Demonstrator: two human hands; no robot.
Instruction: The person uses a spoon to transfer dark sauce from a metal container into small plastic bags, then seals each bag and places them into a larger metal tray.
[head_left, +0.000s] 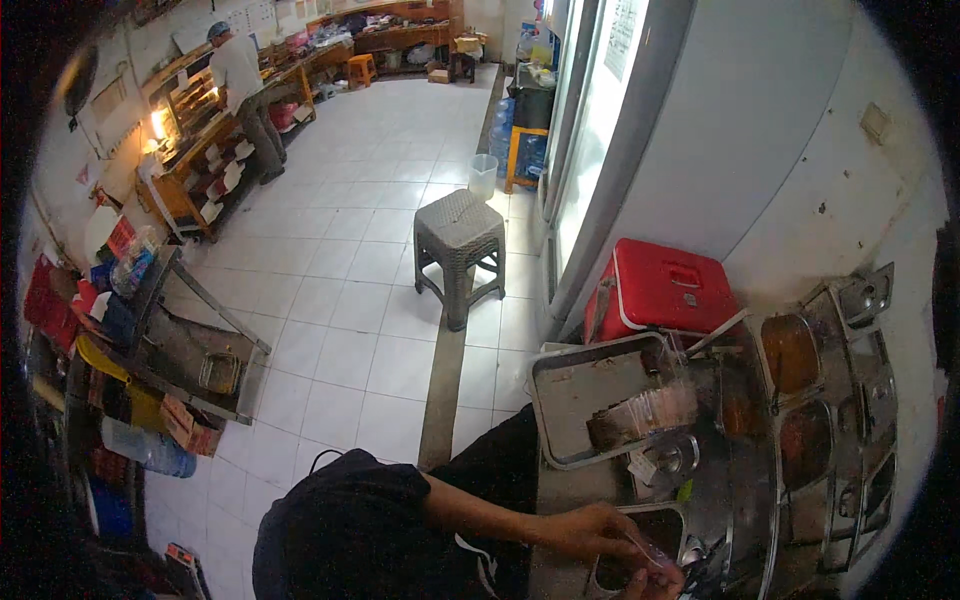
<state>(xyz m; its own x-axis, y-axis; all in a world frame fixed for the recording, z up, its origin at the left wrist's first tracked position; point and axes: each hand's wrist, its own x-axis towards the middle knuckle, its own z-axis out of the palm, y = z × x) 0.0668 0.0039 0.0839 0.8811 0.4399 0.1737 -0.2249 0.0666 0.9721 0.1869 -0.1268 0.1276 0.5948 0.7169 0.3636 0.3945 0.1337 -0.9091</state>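
Observation:
My left hand (589, 531) reaches over the steel counter from the dark-sleeved arm. Its fingers pinch a thin clear plastic piece (649, 549), perhaps a small bag. My right hand (654, 583) is at the bottom edge, partly cut off, with its fingertips against the same plastic. Under the hands lies a rectangular metal food pan (667, 517), its contents dark and unclear. Beside them are metal utensils (694, 551), blurred. Farther along the counter, a metal tray (564, 390) bears a stack of clear plastic packaging (646, 416).
Food pans with brown contents (789, 352) line the counter's right side. A red cooler box (675, 289) stands behind the tray, next to a lit glass-door fridge (592, 142). On the tiled floor is a grey plastic stool (459, 225). Another person (244, 90) stands at a far workbench.

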